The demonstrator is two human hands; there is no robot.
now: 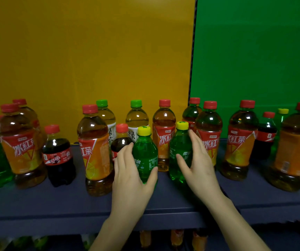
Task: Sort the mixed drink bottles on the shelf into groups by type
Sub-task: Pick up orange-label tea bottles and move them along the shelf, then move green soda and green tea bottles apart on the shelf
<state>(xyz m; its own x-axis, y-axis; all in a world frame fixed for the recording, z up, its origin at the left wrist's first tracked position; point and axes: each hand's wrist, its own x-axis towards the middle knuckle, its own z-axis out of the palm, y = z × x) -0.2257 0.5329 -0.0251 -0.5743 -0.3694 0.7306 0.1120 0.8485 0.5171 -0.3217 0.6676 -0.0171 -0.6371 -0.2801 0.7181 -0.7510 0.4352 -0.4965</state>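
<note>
My left hand (131, 174) wraps round one green bottle (145, 151) in the middle of the shelf (37, 201), and my right hand (199, 163), spread open, touches the other green bottle (180, 142) so both greens stand together.

冰红茶 on tea bottle (21, 148), 绿 on green-capped bottle (136, 122), 雪 on yellow-capped bottle (180, 151)

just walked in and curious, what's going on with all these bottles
A person is working at a shelf of mixed drinks. The left hand holds one small green bottle; the right hand cups a second green bottle beside it, grip unclear. Tea bottles and cola bottles stand mixed around them, so sorting is not done.
</note>
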